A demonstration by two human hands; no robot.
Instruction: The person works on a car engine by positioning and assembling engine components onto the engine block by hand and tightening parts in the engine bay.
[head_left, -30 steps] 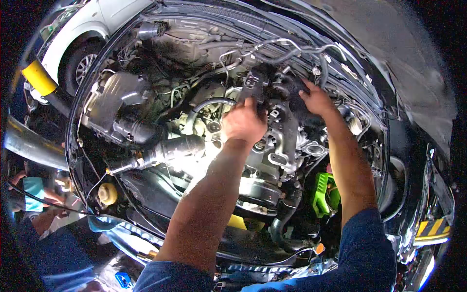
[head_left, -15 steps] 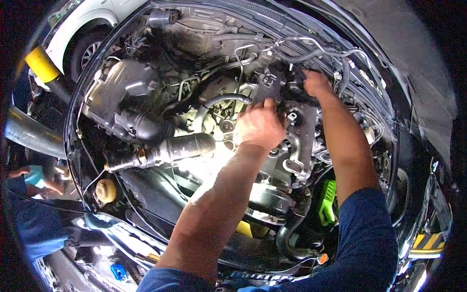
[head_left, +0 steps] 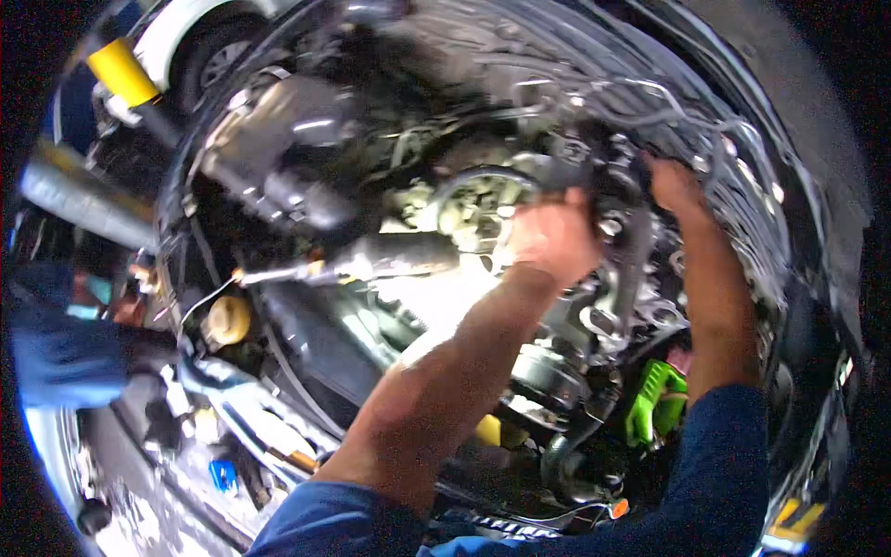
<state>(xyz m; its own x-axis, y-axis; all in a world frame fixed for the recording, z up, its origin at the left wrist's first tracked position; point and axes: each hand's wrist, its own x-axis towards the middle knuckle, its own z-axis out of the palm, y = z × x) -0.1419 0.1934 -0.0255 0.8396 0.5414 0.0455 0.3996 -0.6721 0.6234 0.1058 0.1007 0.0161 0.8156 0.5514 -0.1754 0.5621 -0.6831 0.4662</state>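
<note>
One left hand, fingers curled, any grasp blurred; one dark engine part, just beyond and nearer this hand, long axis pointing away; one right hand, farther right, its grip untellable from where I stand.

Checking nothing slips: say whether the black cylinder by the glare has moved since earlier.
No. The black cylinder keeps its place against the yellowish cap; both shifted in frame together.
</note>
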